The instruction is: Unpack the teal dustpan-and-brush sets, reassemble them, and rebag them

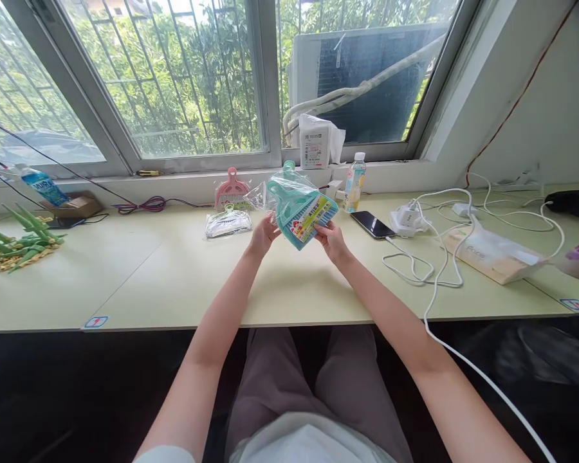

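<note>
A green mini dustpan set (pixel 296 202) in clear plastic wrapping, with a bright printed label, is held up tilted above the desk. My left hand (pixel 264 233) grips its wrapping at the lower left. On the right edge, by the label, my right hand (pixel 332 241) pinches it between thumb and fingers. Behind, a pink dustpan (pixel 232 191) in wrapping leans against the wall below the window. In front of the pink one lies a flat clear packet (pixel 228 223) with white contents, their kind unclear.
A drink bottle (pixel 355 182), a black phone (pixel 372 225) and a charger (pixel 408 218) with looping white cables are to the right, near a paper bag (pixel 495 252). Tissues (pixel 315 143) stand on the sill. Green plants (pixel 19 239) and a blue bottle (pixel 43 185) are at left.
</note>
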Demonstrator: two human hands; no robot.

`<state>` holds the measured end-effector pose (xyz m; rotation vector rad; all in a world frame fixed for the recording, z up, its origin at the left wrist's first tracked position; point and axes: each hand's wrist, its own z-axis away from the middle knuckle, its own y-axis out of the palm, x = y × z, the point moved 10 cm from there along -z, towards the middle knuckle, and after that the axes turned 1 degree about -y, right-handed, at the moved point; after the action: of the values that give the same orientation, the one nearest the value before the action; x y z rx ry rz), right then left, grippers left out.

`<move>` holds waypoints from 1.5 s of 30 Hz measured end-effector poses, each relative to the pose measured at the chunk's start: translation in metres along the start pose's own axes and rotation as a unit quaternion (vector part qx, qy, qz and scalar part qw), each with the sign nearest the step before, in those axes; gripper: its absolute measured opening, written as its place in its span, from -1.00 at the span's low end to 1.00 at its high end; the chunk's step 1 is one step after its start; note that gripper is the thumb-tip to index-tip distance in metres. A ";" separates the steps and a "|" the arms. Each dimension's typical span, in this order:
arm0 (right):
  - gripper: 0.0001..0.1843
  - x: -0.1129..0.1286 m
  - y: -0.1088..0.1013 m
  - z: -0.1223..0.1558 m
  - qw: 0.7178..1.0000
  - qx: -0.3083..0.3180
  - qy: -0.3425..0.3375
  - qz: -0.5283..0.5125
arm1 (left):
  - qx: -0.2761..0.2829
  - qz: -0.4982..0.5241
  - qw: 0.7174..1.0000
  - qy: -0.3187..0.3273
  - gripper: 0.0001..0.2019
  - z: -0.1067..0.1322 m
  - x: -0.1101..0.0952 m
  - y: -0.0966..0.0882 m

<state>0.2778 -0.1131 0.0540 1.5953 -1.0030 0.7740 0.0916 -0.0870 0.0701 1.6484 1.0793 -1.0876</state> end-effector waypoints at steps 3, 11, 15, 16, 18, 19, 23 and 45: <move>-0.68 0.006 -0.005 -0.001 0.999 -0.022 -0.021 0.008 | 0.047 -0.002 0.998 -0.033 -0.59 0.003 0.011 0.016; -0.65 -0.001 -0.005 0.000 0.999 -0.033 -0.026 0.021 | 0.060 0.053 0.995 -0.051 -0.56 0.006 0.025 0.030; -0.65 -0.004 -0.008 -0.001 0.998 -0.043 -0.037 0.009 | 0.114 0.061 0.984 -0.125 -0.56 0.017 0.039 0.050; -0.65 -0.005 -0.010 -0.001 0.998 -0.051 -0.040 0.005 | 0.131 0.064 0.979 -0.139 -0.56 0.020 0.042 0.056; -0.65 -0.006 -0.014 -0.002 0.997 -0.067 -0.046 -0.007 | 0.154 0.069 0.976 -0.139 -0.56 0.024 0.042 0.066; -0.65 -0.006 -0.015 -0.002 0.996 -0.072 -0.050 -0.015 | 0.151 0.069 0.979 -0.122 -0.55 0.023 0.040 0.068; -0.67 -0.008 -0.012 -0.003 0.997 -0.064 -0.037 -0.026 | 0.054 0.033 0.998 -0.027 -0.51 0.013 0.029 0.057; -0.76 -0.007 -0.011 -0.009 0.991 -0.056 -0.001 -0.124 | -0.104 -0.159 0.960 0.206 -0.69 0.029 -0.010 0.041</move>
<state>0.2847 -0.1014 0.0455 1.5869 -0.8156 0.5363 0.1219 -0.1270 0.0798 1.6034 1.7168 -0.8025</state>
